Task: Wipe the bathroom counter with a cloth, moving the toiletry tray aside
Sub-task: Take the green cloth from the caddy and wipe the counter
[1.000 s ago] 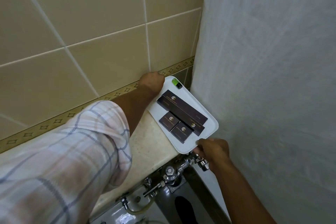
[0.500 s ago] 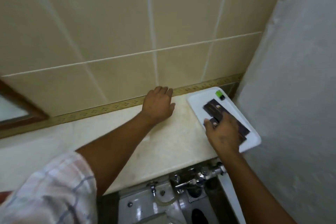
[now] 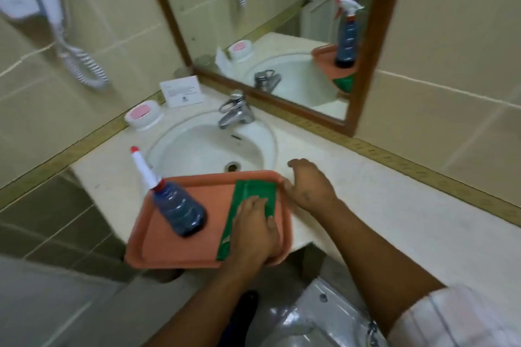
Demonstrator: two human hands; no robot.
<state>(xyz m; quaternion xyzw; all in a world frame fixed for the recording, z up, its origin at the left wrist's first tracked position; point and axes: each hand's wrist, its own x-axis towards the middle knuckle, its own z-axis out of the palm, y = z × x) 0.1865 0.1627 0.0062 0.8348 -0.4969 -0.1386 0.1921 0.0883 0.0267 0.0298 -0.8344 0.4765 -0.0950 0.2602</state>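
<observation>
Green cloth (image 3: 255,200) lies folded on the right part of an orange tray (image 3: 169,245) overhanging the desk (image 3: 394,205) front beside the sink (image 3: 214,146), left hand (image 3: 255,231) flat on it, fingers extended, right hand (image 3: 308,187) half-open, touching the tray's right rim, spray bottle (image 3: 176,205) standing left.
</observation>
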